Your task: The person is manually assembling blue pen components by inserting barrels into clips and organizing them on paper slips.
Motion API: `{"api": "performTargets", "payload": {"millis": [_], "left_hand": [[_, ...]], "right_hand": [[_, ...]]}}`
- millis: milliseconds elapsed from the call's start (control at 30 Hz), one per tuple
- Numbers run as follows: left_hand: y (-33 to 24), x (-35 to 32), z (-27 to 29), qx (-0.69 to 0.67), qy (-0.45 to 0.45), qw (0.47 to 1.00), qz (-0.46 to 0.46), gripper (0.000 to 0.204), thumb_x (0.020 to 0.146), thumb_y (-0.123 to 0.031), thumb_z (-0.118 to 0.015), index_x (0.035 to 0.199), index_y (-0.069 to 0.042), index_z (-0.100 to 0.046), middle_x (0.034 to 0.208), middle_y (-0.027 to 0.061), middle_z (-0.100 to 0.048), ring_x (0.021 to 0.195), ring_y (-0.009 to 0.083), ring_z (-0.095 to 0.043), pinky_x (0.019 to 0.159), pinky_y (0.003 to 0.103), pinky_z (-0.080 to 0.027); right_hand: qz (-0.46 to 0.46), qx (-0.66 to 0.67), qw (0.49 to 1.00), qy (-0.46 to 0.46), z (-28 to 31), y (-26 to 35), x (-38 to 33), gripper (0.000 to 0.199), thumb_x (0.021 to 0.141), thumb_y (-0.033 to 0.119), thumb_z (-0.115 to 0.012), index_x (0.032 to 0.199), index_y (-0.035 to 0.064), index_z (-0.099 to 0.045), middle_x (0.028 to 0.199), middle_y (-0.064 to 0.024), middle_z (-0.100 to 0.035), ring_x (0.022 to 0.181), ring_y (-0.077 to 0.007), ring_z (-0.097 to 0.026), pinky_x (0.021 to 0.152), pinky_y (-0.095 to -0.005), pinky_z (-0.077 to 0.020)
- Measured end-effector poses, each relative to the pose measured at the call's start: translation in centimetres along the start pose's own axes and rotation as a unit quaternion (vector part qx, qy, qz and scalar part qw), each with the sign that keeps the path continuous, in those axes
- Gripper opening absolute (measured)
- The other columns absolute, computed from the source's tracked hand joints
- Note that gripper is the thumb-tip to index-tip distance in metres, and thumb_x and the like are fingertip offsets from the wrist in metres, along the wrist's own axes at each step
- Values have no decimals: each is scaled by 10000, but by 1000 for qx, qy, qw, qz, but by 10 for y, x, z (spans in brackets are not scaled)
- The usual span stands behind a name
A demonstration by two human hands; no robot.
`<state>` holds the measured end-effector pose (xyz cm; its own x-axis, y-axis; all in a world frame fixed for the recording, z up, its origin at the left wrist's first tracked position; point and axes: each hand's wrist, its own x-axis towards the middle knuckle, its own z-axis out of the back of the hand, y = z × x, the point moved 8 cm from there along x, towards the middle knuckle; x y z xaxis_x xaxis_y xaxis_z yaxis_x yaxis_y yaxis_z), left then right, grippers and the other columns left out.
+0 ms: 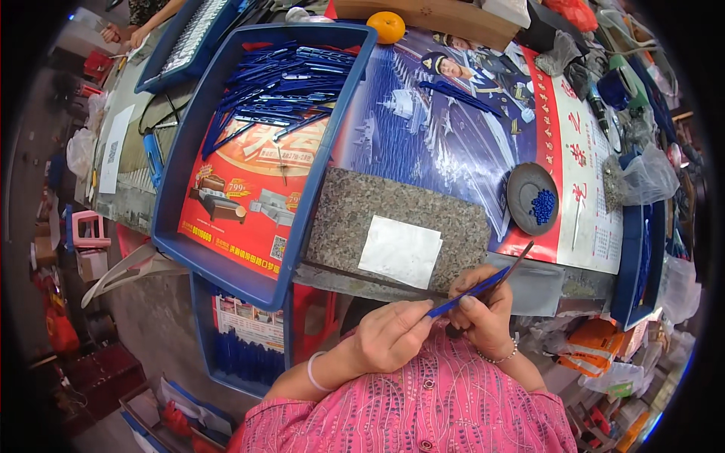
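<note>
Over the front edge of the bench, my left hand (393, 336) pinches one end of a slim blue piece (472, 290), which slants up to the right. My right hand (483, 309) is closed at the piece's other end. A thin, dark, pointed tool (519, 260) sticks out of the right fingers; its exact kind does not show. Just beyond the hands, a white paper (399, 249) lies on a speckled stone slab (332, 219). To the right, a dark round dish (521, 192) holds small blue pellets (542, 207).
A large blue tray (170, 196) at the left holds many slim blue pieces (283, 79). Several more blue strips (461, 97) lie on the poster, near an orange (386, 28). Another blue bin (200, 317) sits below. A person's hand (140, 36) shows far left.
</note>
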<state>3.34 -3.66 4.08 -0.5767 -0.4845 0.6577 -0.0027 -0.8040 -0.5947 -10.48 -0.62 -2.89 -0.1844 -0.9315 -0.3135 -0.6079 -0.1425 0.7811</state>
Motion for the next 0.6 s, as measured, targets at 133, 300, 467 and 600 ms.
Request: {"api": "performTargets", "payload": {"millis": [133, 300, 467, 600], "left_hand": [[-1, 2, 0, 20, 0, 1000, -20, 230, 705, 55, -671, 881, 89, -526, 905, 234, -601, 690, 322, -646, 553, 359, -562], [4, -1, -4, 40, -9, 999, 8, 205, 738, 26, -675, 894, 58, -545, 887, 192, -621, 685, 285, -652, 533, 326, -549], [24, 2, -9, -21, 22, 981, 192, 191, 769, 18, -654, 935, 24, -561, 781, 124, -645, 626, 211, -651, 507, 261, -511], [40, -15, -19, -140, 34, 922, 360, 123, 834, 14, -593, 949, 36, -555, 734, 95, -648, 566, 125, -620, 488, 234, -491]], "right_hand": [[11, -25, 1000, -15, -1, 1, 3, 272, 795, 106, -666, 937, 8, -456, 770, -128, -534, 414, -88, -399, 381, -231, -352], [-5, -45, 999, -21, 2, 0, 3, 258, 806, 110, -658, 936, 1, -465, 781, -128, -552, 432, -88, -416, 390, -229, -357], [-9, -62, 998, -19, 4, 5, 3, 193, 838, 81, -643, 970, -6, -533, 706, -40, -589, 511, -59, -500, 453, -193, -394], [-23, -118, 992, -31, 0, 9, 2, 202, 846, 107, -647, 988, -5, -556, 708, -31, -599, 533, -41, -506, 466, -178, -390]]}}
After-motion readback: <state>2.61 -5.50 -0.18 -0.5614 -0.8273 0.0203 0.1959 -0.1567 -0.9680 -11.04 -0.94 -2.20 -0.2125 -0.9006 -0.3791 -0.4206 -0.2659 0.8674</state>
